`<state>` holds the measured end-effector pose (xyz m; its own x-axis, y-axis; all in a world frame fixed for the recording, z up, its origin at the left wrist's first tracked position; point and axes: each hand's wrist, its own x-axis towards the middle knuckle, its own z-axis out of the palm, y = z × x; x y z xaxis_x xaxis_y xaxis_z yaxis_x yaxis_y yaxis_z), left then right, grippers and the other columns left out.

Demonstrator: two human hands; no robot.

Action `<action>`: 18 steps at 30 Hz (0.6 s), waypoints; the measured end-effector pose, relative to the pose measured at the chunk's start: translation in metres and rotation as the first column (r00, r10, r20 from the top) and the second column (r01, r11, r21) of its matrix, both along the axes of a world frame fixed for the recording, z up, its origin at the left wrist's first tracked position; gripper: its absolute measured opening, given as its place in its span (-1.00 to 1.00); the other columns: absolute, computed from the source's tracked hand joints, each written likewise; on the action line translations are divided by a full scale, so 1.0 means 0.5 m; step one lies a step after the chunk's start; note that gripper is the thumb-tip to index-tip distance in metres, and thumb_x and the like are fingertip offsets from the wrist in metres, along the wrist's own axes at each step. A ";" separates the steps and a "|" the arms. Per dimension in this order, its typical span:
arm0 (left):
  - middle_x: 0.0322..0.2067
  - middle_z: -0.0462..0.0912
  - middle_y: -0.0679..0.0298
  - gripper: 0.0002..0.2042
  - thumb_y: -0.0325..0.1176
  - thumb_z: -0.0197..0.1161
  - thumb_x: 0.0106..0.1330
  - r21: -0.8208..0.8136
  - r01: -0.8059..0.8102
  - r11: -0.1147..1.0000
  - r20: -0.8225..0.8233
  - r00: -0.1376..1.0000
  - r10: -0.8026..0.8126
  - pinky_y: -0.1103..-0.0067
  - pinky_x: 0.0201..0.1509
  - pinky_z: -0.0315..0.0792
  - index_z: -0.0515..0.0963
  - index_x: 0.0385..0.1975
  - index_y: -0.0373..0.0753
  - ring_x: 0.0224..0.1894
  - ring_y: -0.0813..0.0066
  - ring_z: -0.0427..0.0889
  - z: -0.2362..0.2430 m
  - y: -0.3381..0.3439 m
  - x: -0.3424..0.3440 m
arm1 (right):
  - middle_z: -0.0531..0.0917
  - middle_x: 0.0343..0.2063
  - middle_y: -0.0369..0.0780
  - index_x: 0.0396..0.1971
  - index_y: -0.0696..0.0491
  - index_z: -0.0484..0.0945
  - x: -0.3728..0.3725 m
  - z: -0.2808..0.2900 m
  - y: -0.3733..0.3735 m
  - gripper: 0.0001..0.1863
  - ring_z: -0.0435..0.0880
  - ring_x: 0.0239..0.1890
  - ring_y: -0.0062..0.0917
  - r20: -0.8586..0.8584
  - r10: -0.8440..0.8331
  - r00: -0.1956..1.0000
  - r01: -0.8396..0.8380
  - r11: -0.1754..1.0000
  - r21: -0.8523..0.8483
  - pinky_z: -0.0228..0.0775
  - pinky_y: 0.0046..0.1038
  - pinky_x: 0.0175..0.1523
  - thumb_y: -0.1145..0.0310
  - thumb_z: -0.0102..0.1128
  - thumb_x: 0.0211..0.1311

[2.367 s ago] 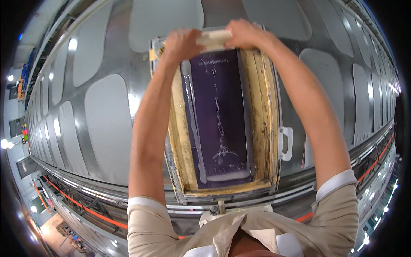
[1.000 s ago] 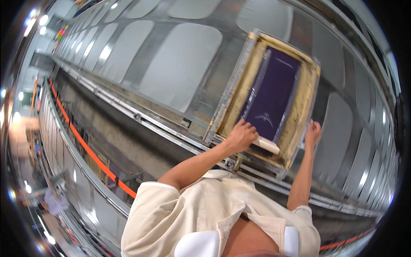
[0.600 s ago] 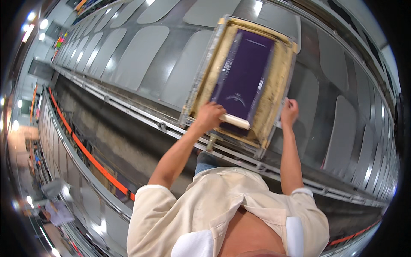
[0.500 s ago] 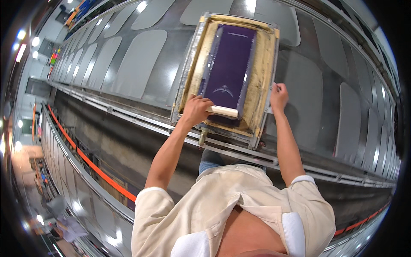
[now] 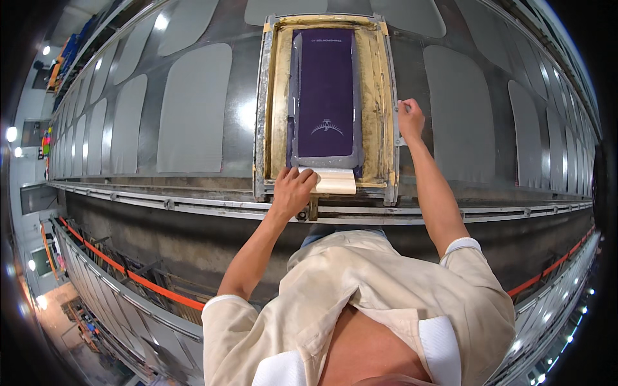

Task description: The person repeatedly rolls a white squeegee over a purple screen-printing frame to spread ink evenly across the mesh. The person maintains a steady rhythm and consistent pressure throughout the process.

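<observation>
A screen-printing frame (image 5: 262, 116) with a yellowed inner border lies on the long table in front of me. Its window shows a dark purple panel (image 5: 325, 90) with a pale arc-shaped emblem near the close end and small pale lettering at the far end. My left hand (image 5: 296, 191) is closed over the left part of a pale squeegee (image 5: 336, 181), which rests crosswise inside the frame's near end. At the frame's right side, my right hand (image 5: 410, 120) has its fingers curled against the outer edge, gripping it.
Grey rounded fabric panels (image 5: 195, 106) lie in rows along the dark table on both sides of the frame. A metal rail (image 5: 219, 204) follows the table's near edge. Behind me stand another table (image 5: 129, 302) and an orange strip (image 5: 161, 289).
The squeegee has come toward me to the frame's near end, uncovering more of the purple panel. The frame, slanted in the earlier view, now appears straight. Both hands keep their grip.
</observation>
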<state>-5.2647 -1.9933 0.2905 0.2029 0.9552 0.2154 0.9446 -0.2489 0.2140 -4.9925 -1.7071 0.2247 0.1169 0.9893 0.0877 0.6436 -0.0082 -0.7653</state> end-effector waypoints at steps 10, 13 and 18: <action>-0.15 0.74 0.39 -0.67 -0.56 0.31 -0.03 0.101 0.051 0.994 -0.075 0.996 -0.043 0.35 0.00 0.42 0.64 -0.22 -0.07 -0.17 0.31 0.66 -0.045 0.498 -0.168 | 0.74 -0.20 -0.08 -0.18 0.05 0.66 -0.012 0.084 0.114 -0.71 0.72 -0.08 -0.13 0.165 0.306 0.938 -0.263 0.934 -0.241 0.53 -0.18 -0.02 0.13 0.32 0.32; -0.19 0.75 0.39 -0.69 -0.51 0.37 -0.01 0.153 0.055 0.987 -0.091 0.995 -0.042 0.34 0.01 0.44 0.69 -0.22 -0.05 -0.17 0.30 0.67 -0.069 0.707 -0.223 | 0.70 -0.04 -0.10 -0.03 0.06 0.65 -0.111 0.144 0.231 -0.62 0.69 0.02 -0.19 0.056 0.485 0.873 -0.487 0.873 0.029 0.53 -0.20 0.06 0.13 0.38 0.28; -0.46 0.74 0.21 -0.78 -0.18 0.52 0.11 -0.095 -0.003 0.995 -0.004 1.000 0.003 0.24 -0.05 0.52 0.75 -0.28 -0.06 -0.30 0.16 0.74 0.018 0.890 -0.264 | 0.72 -0.06 -0.06 0.01 0.05 0.64 -0.286 0.203 0.438 -0.54 0.69 0.04 -0.16 0.167 0.774 0.611 -0.780 0.625 -0.038 0.53 -0.16 0.08 0.13 0.43 0.18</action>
